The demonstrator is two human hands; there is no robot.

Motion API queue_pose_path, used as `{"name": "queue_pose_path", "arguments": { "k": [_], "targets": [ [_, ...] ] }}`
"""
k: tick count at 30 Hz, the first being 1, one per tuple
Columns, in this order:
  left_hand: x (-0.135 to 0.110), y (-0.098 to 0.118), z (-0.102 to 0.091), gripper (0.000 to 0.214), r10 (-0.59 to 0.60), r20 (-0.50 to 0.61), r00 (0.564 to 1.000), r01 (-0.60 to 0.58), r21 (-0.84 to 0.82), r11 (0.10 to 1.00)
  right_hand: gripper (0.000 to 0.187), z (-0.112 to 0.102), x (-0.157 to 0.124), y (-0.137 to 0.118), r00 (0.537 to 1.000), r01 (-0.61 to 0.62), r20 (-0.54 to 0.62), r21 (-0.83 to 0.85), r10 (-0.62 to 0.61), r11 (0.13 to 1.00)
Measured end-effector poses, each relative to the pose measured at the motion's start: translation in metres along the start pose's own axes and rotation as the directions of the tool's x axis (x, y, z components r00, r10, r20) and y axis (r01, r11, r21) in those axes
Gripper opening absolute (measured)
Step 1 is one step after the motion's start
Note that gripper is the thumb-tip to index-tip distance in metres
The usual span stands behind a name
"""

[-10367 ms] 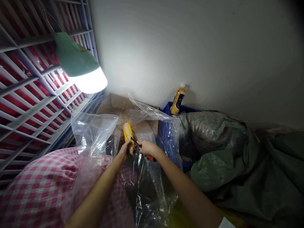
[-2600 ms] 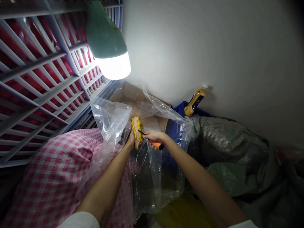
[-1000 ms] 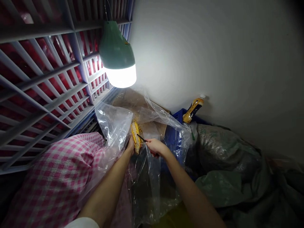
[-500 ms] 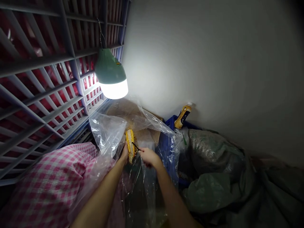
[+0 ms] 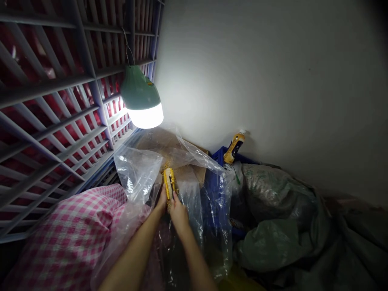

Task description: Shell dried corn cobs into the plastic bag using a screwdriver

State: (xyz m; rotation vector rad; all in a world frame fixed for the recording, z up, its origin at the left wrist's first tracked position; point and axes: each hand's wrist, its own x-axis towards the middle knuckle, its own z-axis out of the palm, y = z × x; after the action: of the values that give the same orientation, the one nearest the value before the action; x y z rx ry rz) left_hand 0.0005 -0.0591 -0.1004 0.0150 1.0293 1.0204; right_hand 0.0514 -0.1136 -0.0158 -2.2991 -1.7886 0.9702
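A yellow ear of corn (image 5: 166, 182), with a pale strip bare of kernels down its length, stands upright in my left hand (image 5: 163, 199). The fingers of that hand are wrapped round its lower left side. My right hand (image 5: 178, 213) is closed on a thin dark tool (image 5: 172, 182), whose exact kind I cannot make out. The tool lies along the right side of the cob, pointing up and away from me. Loose kernels show around the cob. Below and around both hands spreads a clear plastic bag (image 5: 136, 169), inside which a cardboard box (image 5: 197, 174) shows.
A lit green lamp (image 5: 142, 95) hangs from a plastic crate wall (image 5: 97, 76) at left. Pink checked cloth (image 5: 75, 218) bulges below. At right are a blue crate (image 5: 216, 155), a yellow bottle (image 5: 234, 147) and filled sacks (image 5: 269, 190). A pale wall (image 5: 257, 72) rises behind.
My right hand has moved left and down, close against the cob. The tool has swung from slanting across the cob to lying nearly along it. More of the kernel-free strip shows.
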Motion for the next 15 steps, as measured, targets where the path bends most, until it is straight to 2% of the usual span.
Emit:
{"name": "queue_pose_path", "arguments": {
  "k": [2,4,7,10,15],
  "targets": [
    [-0.003,-0.003,-0.001,0.046,-0.030,0.041,0.999,0.030,-0.006,1.000,0.043,-0.030,0.016,-0.019,0.999,0.009,0.044,0.023,-0.010,1.000],
    [-0.004,-0.004,-0.002,0.052,-0.063,0.061,0.996,0.063,0.017,0.998,0.043,-0.059,0.023,-0.033,0.998,0.018,0.058,0.040,-0.020,0.999],
    [-0.002,-0.004,-0.003,0.059,-0.068,0.034,0.997,0.066,0.065,0.996,0.047,-0.082,0.011,-0.029,0.998,-0.038,0.055,0.101,0.032,0.994],
    [0.000,-0.003,-0.002,0.059,-0.068,0.018,0.997,0.067,0.084,0.994,0.047,-0.079,-0.017,-0.002,0.991,-0.098,0.108,0.199,0.078,0.975],
    [-0.003,-0.001,0.002,0.057,-0.064,0.002,0.998,0.064,0.092,0.994,0.049,-0.043,-0.056,0.043,0.984,-0.136,0.156,0.308,0.091,0.942]
  ]
}}
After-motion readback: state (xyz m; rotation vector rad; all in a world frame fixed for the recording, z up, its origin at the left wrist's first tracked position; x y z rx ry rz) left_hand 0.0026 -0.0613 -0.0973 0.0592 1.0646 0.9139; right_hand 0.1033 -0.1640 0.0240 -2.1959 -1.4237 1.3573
